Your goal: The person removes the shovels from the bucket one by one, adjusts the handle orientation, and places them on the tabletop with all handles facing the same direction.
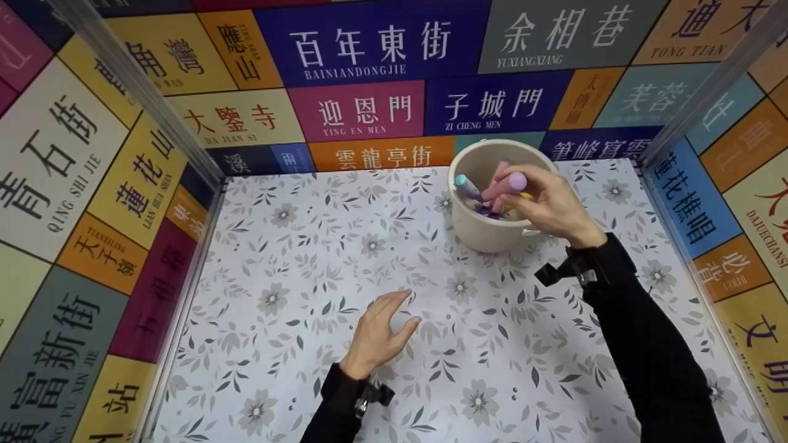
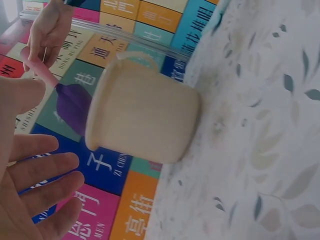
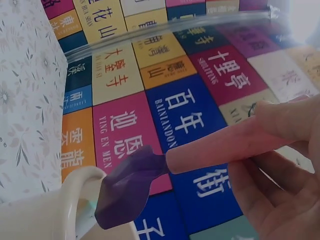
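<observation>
My right hand (image 1: 545, 200) grips the pink handle of a small toy shovel (image 3: 215, 147) by its upper part. Its purple blade (image 3: 132, 187) points down at the mouth of a cream bucket (image 1: 492, 237), which stands upright at the back right. Inside the bucket lie other things, among them a teal-tipped stick (image 1: 462, 181); the rest are partly hidden by the hand. Away from the bucket, toward the front, my left hand (image 1: 378, 335) hovers over the table with its fingers loosely extended and nothing in it.
A white cloth with a grey flower pattern (image 1: 277, 344) covers the table. Panels with coloured street-name blocks (image 1: 363, 111) wall it in at the back and both sides, with clear strips (image 1: 144, 92) at the corners.
</observation>
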Available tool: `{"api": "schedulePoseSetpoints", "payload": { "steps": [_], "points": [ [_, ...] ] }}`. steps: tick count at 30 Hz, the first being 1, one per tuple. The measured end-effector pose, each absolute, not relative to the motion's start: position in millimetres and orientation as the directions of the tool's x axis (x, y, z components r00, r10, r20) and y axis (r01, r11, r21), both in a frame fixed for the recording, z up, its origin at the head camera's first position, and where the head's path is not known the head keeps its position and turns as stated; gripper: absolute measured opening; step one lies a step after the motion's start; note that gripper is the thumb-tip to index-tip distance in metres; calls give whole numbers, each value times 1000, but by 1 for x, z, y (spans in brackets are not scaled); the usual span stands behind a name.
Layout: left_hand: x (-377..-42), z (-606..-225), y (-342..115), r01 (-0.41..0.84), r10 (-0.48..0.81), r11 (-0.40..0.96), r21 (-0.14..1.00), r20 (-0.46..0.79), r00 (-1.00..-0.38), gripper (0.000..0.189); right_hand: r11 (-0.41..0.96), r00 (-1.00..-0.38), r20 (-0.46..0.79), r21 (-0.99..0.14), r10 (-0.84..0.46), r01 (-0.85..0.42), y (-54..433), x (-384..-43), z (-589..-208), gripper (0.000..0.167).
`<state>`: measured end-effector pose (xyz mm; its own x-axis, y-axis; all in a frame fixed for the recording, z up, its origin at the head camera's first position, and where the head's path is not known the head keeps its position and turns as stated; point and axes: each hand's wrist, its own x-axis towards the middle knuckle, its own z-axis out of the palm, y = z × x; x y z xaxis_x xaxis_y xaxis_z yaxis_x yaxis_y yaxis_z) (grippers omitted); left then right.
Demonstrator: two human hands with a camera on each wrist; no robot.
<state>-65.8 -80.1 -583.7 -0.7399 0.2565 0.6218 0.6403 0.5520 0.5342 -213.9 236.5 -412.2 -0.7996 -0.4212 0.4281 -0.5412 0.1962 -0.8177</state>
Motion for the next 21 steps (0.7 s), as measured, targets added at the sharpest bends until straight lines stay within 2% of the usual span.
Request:
{"api": "schedulePoseSetpoints", "payload": {
  "steps": [6, 10, 12, 16, 21],
  "points": [
    [-72, -560, -86, 621, 192, 508, 597, 624, -757, 46, 250, -621, 644, -576, -447, -778, 225, -193, -412, 39],
    [-76, -548, -91, 611, 145, 479, 630, 630, -763, 46, 245, -491, 754, -426, -436, -871, 215, -178, -416, 28],
    [-77, -544, -93, 607, 123, 468, 643, 633, -765, 45, 210, -435, 786, -381, -439, -900, 209, -171, -419, 21],
    [-78, -541, -96, 589, 90, 450, 672, 622, -778, 45, 154, -341, 819, -304, -461, -940, 201, -160, -428, 28],
    [-78, -543, -97, 515, 57, 383, 767, 537, -842, 43, 81, -241, 838, -232, -489, -969, 191, -147, -444, 26]
  ]
}}
